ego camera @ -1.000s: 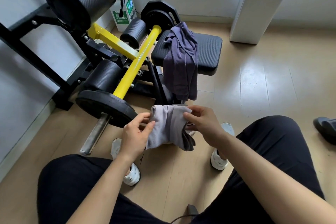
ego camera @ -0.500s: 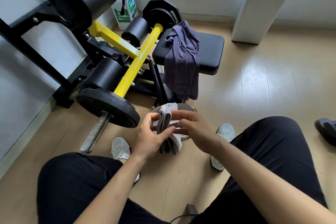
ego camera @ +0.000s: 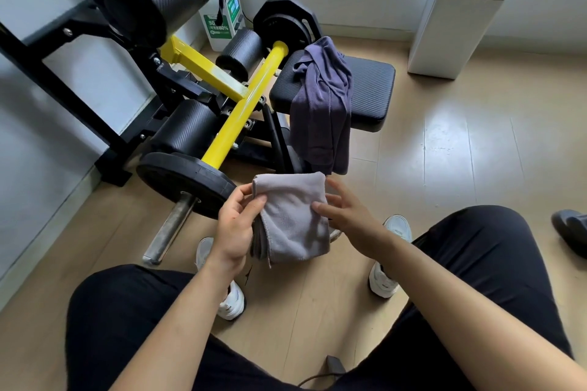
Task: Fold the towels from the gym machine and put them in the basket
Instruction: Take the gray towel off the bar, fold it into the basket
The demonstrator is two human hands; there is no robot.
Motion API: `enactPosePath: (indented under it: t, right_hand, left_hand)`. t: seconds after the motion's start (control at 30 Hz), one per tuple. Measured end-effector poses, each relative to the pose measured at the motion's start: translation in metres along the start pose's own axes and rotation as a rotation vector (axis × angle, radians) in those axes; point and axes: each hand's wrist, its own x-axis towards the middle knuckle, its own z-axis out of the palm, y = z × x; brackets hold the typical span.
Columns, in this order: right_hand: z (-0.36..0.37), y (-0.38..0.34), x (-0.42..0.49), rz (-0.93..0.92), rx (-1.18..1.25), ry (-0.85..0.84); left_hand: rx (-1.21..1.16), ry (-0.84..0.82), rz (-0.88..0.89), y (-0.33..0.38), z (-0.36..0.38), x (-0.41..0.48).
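grey towel [ego camera: 293, 216] hangs long-ways down from the left hand [ego camera: 235, 228] pinching its top corner, right hand [ego camera: 352, 219] loose, thumb just touching the right edge

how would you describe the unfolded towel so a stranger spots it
Find the gym machine with the yellow bar, then its black padded seat. The dark purple towel hangs crumpled over the seat's front edge, unlike the pale grey towel folded nearer the camera.
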Motion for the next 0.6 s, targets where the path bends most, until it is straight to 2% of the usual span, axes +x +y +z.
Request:
enactPosePath:
  t: [0.1, 0.37, 0.6]
  right_hand:
    - [0.001, -0.003, -0.002, 0.034, -0.007, -0.062]
    - [0.005, -0.006, -0.008, -0.037, 0.08, 0.018]
    - [-0.002, -0.014, -0.011, -0.073, 0.097, 0.01]
  left_hand:
    - [-0.074, 0.03, -0.065, 0.003, -0.006, 0.002]
    - [0.023, 0.147, -0.141, -0.002, -0.017, 0.009]
    - [0.044, 0.003, -0.011, 0.004, -0.022, 0.006]
